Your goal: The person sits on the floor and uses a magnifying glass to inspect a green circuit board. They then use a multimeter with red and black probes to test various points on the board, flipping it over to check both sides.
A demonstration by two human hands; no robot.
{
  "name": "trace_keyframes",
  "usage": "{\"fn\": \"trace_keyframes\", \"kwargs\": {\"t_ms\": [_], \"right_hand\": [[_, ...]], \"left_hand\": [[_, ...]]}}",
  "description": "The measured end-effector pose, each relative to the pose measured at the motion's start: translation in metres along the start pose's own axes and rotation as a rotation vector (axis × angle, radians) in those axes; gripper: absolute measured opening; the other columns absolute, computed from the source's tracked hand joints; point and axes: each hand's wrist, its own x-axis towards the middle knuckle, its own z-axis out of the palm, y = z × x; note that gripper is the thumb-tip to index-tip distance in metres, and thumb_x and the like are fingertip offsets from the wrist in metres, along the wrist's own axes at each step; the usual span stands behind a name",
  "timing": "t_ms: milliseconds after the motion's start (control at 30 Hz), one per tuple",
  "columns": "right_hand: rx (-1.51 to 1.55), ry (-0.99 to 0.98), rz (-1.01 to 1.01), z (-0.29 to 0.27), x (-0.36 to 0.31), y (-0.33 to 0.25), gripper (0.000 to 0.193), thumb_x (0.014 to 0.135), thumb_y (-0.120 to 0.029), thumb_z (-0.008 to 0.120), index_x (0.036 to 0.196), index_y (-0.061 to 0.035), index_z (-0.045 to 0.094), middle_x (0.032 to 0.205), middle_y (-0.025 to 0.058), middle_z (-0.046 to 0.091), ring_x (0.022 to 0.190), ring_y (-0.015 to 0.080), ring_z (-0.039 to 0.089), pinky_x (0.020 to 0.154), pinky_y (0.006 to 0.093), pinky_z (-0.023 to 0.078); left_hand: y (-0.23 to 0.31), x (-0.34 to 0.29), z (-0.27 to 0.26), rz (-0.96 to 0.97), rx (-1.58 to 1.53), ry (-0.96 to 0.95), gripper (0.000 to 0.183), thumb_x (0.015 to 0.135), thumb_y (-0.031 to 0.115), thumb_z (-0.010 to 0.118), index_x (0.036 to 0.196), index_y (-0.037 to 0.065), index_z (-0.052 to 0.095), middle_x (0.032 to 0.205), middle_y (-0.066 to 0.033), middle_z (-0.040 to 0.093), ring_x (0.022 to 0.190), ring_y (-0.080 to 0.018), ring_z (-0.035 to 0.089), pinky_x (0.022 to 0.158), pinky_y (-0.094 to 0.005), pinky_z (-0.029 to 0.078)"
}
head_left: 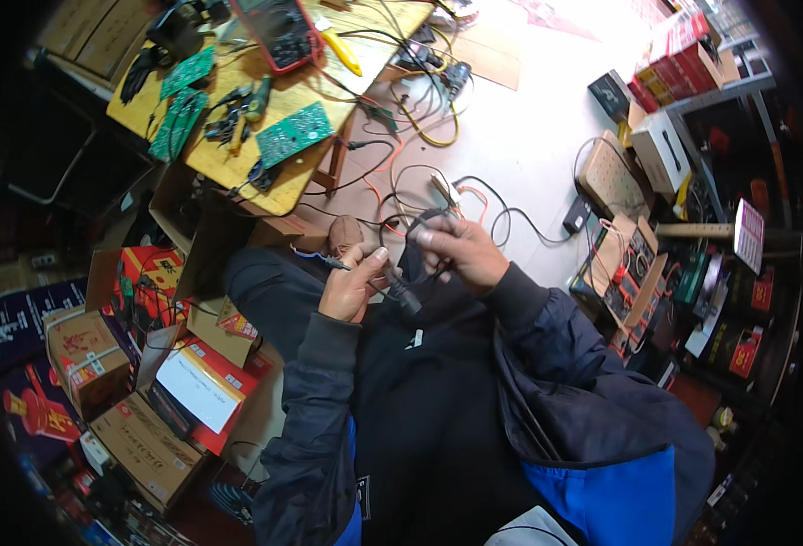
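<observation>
Over my lap, both hands are closed on a black electrical cable. My left hand [354, 284] pinches it between thumb and fingers, and a thick dark plug [405, 298] sticks out below the thumb toward my right. On the other side of those fingers, thin bluish wire ends [308, 254] poke out. My right hand [465, 252] grips a bent loop of black cable [422, 218], slightly blurred. Whether both hands hold the same cable I cannot tell. A small white tag [415, 340] shows on my dark clothing just below the plug.
At upper left a yellow wooden table [210, 164] carries green circuit boards [296, 133], a screwdriver [258, 100] and a red-rimmed tray [278, 36]. Cables and a power adapter [578, 216] lie on the pale floor. Cardboard boxes [145, 446] crowd the left; an open carton [633, 273] stands right.
</observation>
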Motion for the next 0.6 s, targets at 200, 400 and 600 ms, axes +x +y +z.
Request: {"fn": "trace_keyframes", "kwargs": {"t_ms": [200,400,600], "right_hand": [[0.074,0.487,-0.290,-0.110,0.014,0.019,0.029,0.109,-0.029,0.062,0.116,-0.0018,0.069,0.077,0.0014,0.065,0.066,0.0100,0.065,0.052,0.0226,0.046],[0.098,0.882,-0.258,-0.241,0.035,0.058,0.019,0.105,-0.024,0.067,0.107,-0.0048,0.067,0.078,0.0032,0.065,0.068,0.0153,0.067,0.053,0.0261,0.052],[0.097,1.051,-0.006,-0.314,0.047,0.134,0.021,0.103,-0.023,0.068,0.109,-0.0032,0.062,0.083,0.0072,0.068,0.071,0.0216,0.072,0.054,0.0342,0.060]], "left_hand": [[-0.033,0.016,0.013,-0.103,-0.031,0.008,0.065,0.104,0.032,0.070,0.153,-0.001,0.042,0.137,-0.0227,0.060,0.130,-0.0349,0.062,0.106,-0.0469,0.056],[-0.013,-0.005,0.008,-0.046,-0.040,0.058,0.058,0.109,0.031,0.062,0.152,-0.002,0.043,0.137,-0.0214,0.061,0.127,-0.0334,0.064,0.108,-0.0514,0.056],[0.039,-0.048,-0.037,0.181,-0.074,-0.044,0.062,0.109,0.034,0.061,0.154,-0.002,0.040,0.140,-0.0225,0.061,0.122,-0.0321,0.068,0.097,-0.0485,0.063]]}}
